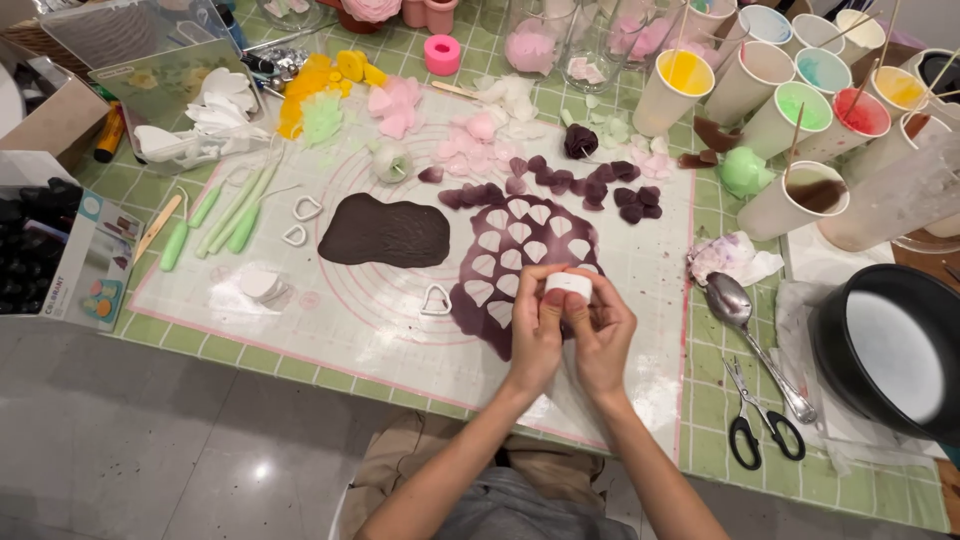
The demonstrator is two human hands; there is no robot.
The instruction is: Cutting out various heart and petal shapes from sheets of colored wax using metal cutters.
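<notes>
both hands pinching white cutter — fingers curled

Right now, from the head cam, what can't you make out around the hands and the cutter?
- White cutter: its underside and whatever sits inside are hidden by the fingers of the left hand and right hand.
- Purple rolled sheet: its near edge is covered by both hands.
- Black pan: cut off by the right frame edge.
- Box: cut off by the left edge.
- Scissors: blade tips too small to tell.
</notes>
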